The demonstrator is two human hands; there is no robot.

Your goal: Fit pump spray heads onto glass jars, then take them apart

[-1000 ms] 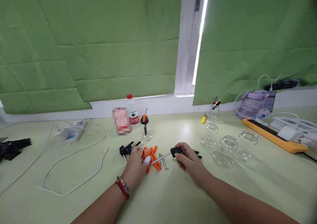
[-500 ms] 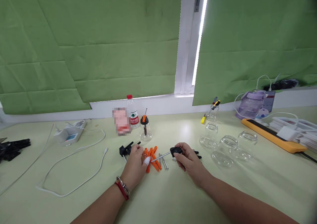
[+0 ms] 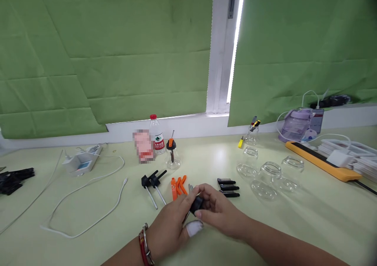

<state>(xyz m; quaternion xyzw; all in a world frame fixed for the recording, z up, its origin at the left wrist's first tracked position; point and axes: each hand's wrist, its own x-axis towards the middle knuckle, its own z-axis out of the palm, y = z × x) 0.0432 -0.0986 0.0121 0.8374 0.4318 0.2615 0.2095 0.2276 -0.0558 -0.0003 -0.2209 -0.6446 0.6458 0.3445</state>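
Knob (image 3: 196, 205), chunky black on thin metal rod (image 3: 186, 217), at near centre, pinched by half-curled right hand (image 3: 224, 211); left hand (image 3: 171, 228) cupped alongside, its hold hidden. Bent orange levers (image 3: 173, 189) left; ridged black pieces (image 3: 231, 188) right.

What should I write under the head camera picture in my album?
Left hand and right hand meet around a black part, orange pieces beyond, clear jars to the right.

Orange parts (image 3: 174, 190), glass jars (image 3: 268, 179) on tabletop (image 3: 212, 158)
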